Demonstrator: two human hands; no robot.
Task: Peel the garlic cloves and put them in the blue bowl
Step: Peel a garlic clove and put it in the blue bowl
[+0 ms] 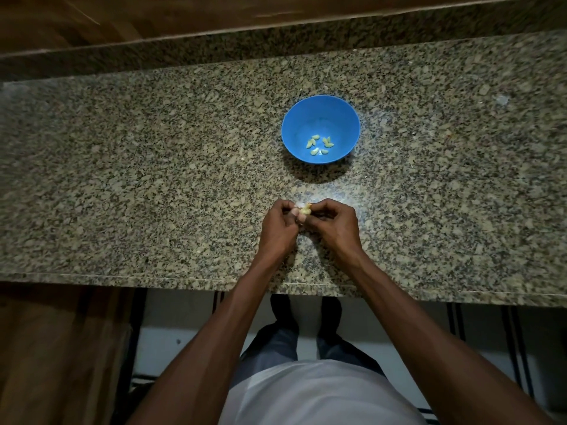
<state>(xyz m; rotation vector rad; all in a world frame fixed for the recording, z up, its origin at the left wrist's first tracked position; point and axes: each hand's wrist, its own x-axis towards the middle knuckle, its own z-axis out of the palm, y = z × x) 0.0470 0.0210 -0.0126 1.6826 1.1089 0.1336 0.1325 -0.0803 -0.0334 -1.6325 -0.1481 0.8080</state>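
Observation:
A blue bowl (320, 118) stands on the speckled granite counter, a little beyond my hands. Several peeled pale cloves (319, 145) lie in its bottom. Nearer the counter's front edge, my left hand (279, 228) and my right hand (333, 225) meet, fingers curled. Between their fingertips they pinch one small pale garlic clove (304, 209), mostly hidden by the fingers. I cannot tell how much skin is on it.
The granite counter (153, 179) runs the full width, with a raised granite ledge (276, 44) and wood behind it. Its front edge lies just under my forearms. Below, the floor and my feet show.

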